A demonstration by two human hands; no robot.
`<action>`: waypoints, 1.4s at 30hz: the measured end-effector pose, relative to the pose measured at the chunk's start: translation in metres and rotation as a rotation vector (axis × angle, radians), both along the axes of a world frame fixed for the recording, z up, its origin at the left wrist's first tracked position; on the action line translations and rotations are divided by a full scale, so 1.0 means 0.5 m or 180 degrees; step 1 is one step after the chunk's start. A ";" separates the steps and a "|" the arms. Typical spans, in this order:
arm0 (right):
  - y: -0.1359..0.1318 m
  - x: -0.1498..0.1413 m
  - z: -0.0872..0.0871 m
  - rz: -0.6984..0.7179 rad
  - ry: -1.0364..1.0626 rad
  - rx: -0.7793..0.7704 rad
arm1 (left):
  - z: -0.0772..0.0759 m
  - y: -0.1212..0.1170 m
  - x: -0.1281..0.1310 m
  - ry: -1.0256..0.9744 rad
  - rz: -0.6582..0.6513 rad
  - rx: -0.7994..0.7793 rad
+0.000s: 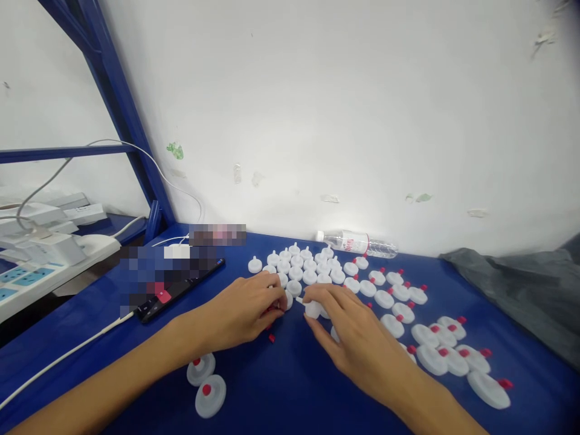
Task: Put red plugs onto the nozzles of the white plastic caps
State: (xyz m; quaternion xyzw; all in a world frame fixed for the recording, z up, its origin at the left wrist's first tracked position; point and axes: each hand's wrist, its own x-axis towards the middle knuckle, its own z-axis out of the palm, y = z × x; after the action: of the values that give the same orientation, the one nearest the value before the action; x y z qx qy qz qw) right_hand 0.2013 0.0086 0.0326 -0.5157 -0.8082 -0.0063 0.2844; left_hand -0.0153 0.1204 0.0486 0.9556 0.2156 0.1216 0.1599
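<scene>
My right hand (pixel 347 323) pinches a white round plastic disc (pixel 312 309) whose thin spout points left. Close by on the left, my left hand (pixel 249 308) has its thumb and fingers pinched together; whatever is between the fingertips is hidden. Small red caps (pixel 272 338) lie on the blue table just below those fingers, partly covered by the hand. Beyond both hands is a cluster of white discs without caps (pixel 296 261), spouts up. Many similar discs with red caps (pixel 432 359) spread to the right. Two more capped discs (pixel 211 396) rest near my left forearm.
A clear plastic bottle (pixel 356 243) lies against the white wall. At left are a black phone (pixel 181 290), a white cable (pixel 67 359) and a power strip (pixel 54 260). Dark grey sheeting (pixel 521 296) covers the right edge. A blue metal frame (pixel 118 90) rises at left.
</scene>
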 end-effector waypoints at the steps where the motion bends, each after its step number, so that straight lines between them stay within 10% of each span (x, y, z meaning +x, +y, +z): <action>1: 0.000 0.001 -0.002 -0.0014 0.0031 -0.0012 | 0.001 0.000 0.000 -0.0104 0.0026 -0.0033; 16: -0.007 -0.001 -0.001 0.0092 0.0249 0.0228 | 0.029 -0.020 0.011 -0.0980 0.0304 -0.0830; 28: -0.012 -0.004 -0.013 0.0477 0.0271 0.0340 | 0.002 -0.014 0.002 -0.0622 -0.0375 0.0291; 42: -0.017 -0.029 0.001 0.0387 -0.0255 0.1008 | 0.013 -0.040 0.008 -0.0811 -0.0408 0.0266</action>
State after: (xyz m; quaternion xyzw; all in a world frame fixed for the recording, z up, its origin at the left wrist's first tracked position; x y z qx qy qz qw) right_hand 0.1867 0.0003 0.0333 -0.4139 -0.8375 -0.1368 0.3294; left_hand -0.0115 0.1003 0.0553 0.9500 0.1269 0.2403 0.1535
